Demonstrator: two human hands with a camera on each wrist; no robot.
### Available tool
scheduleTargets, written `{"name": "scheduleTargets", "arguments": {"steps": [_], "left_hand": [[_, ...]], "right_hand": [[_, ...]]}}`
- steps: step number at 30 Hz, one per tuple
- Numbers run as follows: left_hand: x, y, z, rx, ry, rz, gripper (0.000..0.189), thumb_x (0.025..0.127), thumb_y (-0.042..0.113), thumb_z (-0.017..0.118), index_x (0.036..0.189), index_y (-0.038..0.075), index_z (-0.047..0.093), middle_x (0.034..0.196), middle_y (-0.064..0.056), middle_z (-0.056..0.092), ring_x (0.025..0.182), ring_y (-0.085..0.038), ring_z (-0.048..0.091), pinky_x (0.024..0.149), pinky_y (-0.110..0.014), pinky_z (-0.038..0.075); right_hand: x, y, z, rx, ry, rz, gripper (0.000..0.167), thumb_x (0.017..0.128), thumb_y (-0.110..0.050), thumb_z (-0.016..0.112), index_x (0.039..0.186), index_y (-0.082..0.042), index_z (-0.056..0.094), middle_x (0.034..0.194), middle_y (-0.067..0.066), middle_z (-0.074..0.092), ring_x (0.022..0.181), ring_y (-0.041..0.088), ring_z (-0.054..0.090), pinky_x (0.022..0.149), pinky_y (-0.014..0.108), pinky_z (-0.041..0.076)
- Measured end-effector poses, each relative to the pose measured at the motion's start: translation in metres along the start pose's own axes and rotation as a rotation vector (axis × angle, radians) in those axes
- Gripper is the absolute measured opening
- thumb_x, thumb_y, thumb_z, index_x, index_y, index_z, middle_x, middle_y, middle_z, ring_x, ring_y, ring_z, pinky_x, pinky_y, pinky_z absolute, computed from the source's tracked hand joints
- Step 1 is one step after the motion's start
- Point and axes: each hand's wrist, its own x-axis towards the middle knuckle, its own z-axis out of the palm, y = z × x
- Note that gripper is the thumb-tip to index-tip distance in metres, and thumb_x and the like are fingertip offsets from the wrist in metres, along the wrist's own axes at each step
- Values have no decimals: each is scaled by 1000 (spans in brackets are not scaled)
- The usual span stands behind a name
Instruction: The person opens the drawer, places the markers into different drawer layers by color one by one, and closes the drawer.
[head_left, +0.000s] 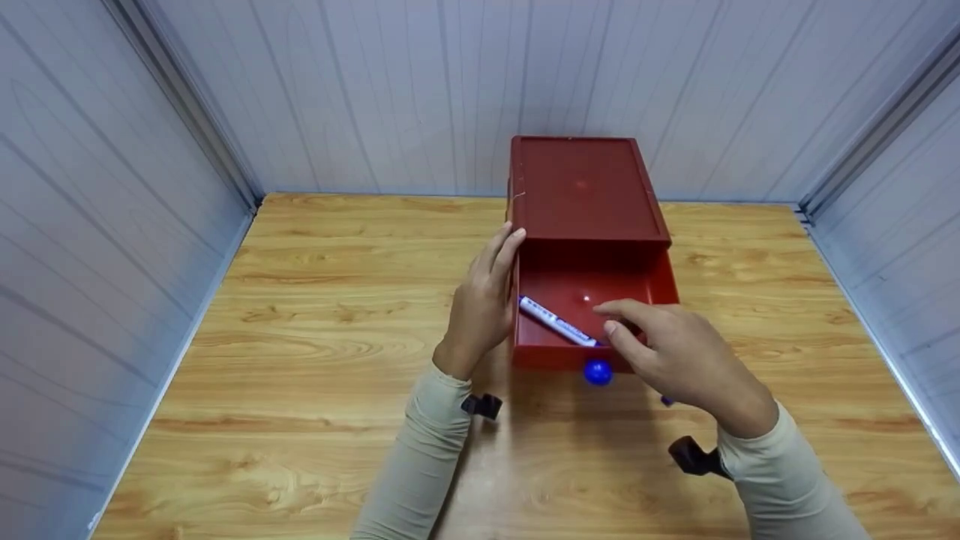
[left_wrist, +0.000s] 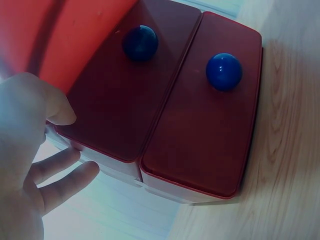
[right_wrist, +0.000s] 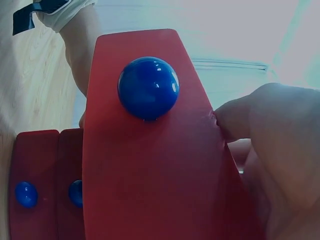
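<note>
A red drawer unit point(head_left: 585, 195) stands on the table with its top drawer point(head_left: 555, 274) pulled out. Inside that drawer, a white marker point(head_left: 556, 320) with blue ends lies slantwise near the front left. My left hand point(head_left: 484, 300) rests along the unit's left side with its fingers extended. My right hand point(head_left: 675, 352) is over the drawer's front right corner, its thumb and forefinger apart, with nothing between them. A round blue knob point(right_wrist: 148, 88) sits on the pulled-out drawer's front. Beneath it, two lower drawers point(left_wrist: 195, 135) are closed, each with a blue knob.
The wood-grain table point(head_left: 322, 345) extends on both sides of the unit. Pale panel walls point(head_left: 390, 97) enclose the back and sides. A small dark-blue bit point(head_left: 667, 401) shows just below my right hand. Black straps' ends point(head_left: 694, 456) stick out by the wrists.
</note>
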Motion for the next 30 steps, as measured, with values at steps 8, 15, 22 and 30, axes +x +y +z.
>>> {"name": "scheduleTargets", "arguments": {"steps": [8,15,22,30], "left_hand": [[0,0,1,-3,12,3,67,95,1,56,155,17,33,157,-9,37,134,-28,47,98,-40,49],[0,0,0,-3,1,-6,70,93,3,60,156,18,32,158,-9,36,134,-28,47,100,-41,47],[0,0,1,-2,23,7,72,91,-3,59,155,17,32,157,-10,38,133,-28,48,97,-42,50],[-1,0,2,-6,22,11,70,93,-4,55,156,16,32,157,-10,37,133,-27,48,99,-41,48]], "right_hand": [[-5,2,-3,51,82,-28,26,100,-23,61,122,-14,71,71,-14,58,58,10,52,55,29,45],[-11,7,-11,87,209,-69,21,98,-15,63,117,-11,73,78,-11,62,61,8,51,56,25,44],[-15,13,-21,129,295,-96,20,96,-7,63,113,-8,74,90,-7,72,68,8,59,55,20,46],[-24,27,-32,170,380,-108,22,94,-1,64,112,-7,75,93,-7,74,77,9,64,67,15,47]]}}
